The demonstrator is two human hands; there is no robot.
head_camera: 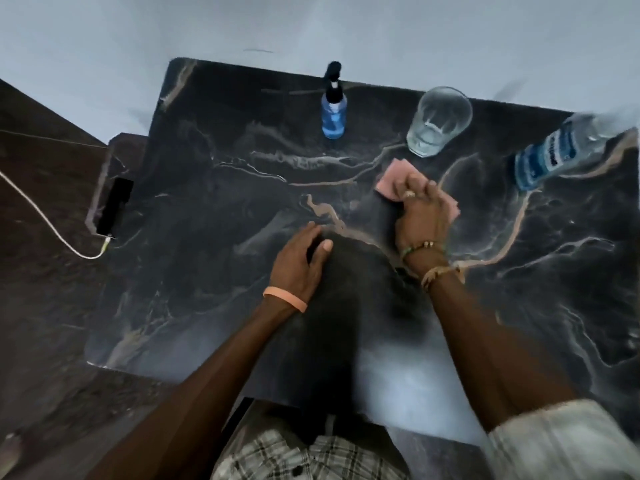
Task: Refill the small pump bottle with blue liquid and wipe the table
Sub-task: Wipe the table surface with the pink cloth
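One blue-filled pump bottle (333,116), glass (438,122) seemingly empty, right hand (420,218) gripping pink cloth (390,181), left hand (299,261) flat on table (207,161)

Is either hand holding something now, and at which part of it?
The right hand holds the pink cloth over its middle, pressed on the table. The left hand rests on the table and holds nothing.

Table: dark marble slab with pale veins (242,168)
Far edge, centre: small clear pump bottle of blue liquid (332,116), upright
Far right: clear drinking glass (438,123)
Right edge: large clear plastic bottle with blue liquid (540,157)
Just before the glass: pink folded cloth (391,181)
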